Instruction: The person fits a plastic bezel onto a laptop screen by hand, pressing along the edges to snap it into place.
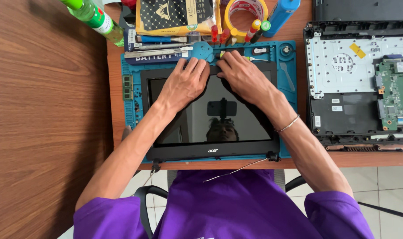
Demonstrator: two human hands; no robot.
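Wood table (42,110) fills the whole 9 o'clock side, bare brown grain. Up at 11 o'clock there's a green bottle (95,17) lying tilted, and just right of it a yellow-and-black patterned packet (177,15) sitting above a row of metal pry tools (159,46). Below those is the blue repair mat (130,115) with a small green memory stick (127,87) parked on its left edge.

Laptop screen panel (212,117) lies flat on the mat, dead centre, glass up, black bezel all round, with hinges and a thin loose cable (237,170) hanging off the table edge at 6 o'clock.

Left hand (184,84) is spread flat, palm down, fingertips pressed on the top bezel at about 12 o'clock of the panel. It's not wrapped around anything, just pushing or prying at the edge (can't tell which). Right hand (243,77) is right beside it, fingers nearly touching the left ones, also flat-ish with fingertips curled onto the same top bezel edge, nothing gripped. A thin metal bangle (289,124) sits on that wrist.

Above the hands: a roll of tape (245,13), a few small screwdrivers (254,28) with coloured handles, and a blue cylinder (281,15) at 1 o'clock.

Over at 3 o'clock, the opened laptop base (343,88) sits with its metal plate showing and a green circuit board (396,93) on its right side.
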